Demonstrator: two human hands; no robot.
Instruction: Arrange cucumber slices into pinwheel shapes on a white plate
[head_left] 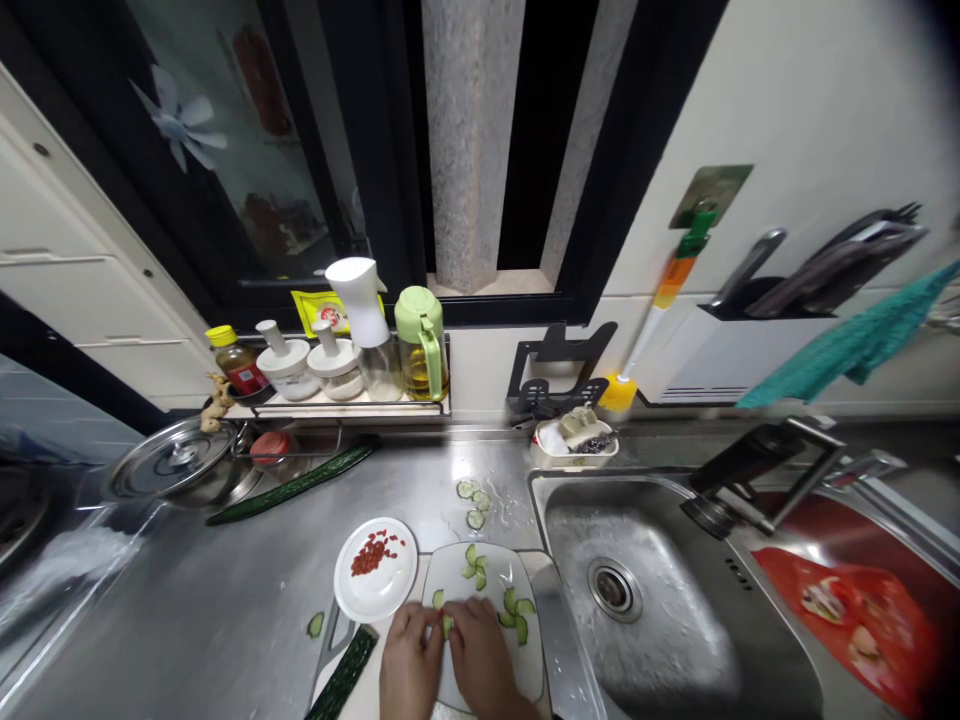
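Note:
Over the left part of a white square plate (pixel 491 570), my left hand (pixel 411 655) and my right hand (pixel 484 655) meet with fingers bent and closed. Between the fingertips is a small green cucumber slice (pixel 448 627), partly hidden by them; a tiny red spot shows there too. Cut cucumber pieces (pixel 516 614) form a fan on the plate's right side, and another cucumber cluster (pixel 474 566) lies at its far edge. Left of the hands, a round white plate (pixel 346 580) bears small red dried berries (pixel 370 555). A cut length of cucumber (pixel 345 680) rests beside my left hand.
The plate sits on a cutting board (pixel 553 600) beside the steel sink (pixel 645 490). Loose cucumber slices (pixel 474 502) lie on the wet counter. A whole cucumber (pixel 296 485) is behind, below a rack of seasonings and an oil jug (pixel 421 345). A knife block (pixel 750 350) hangs right.

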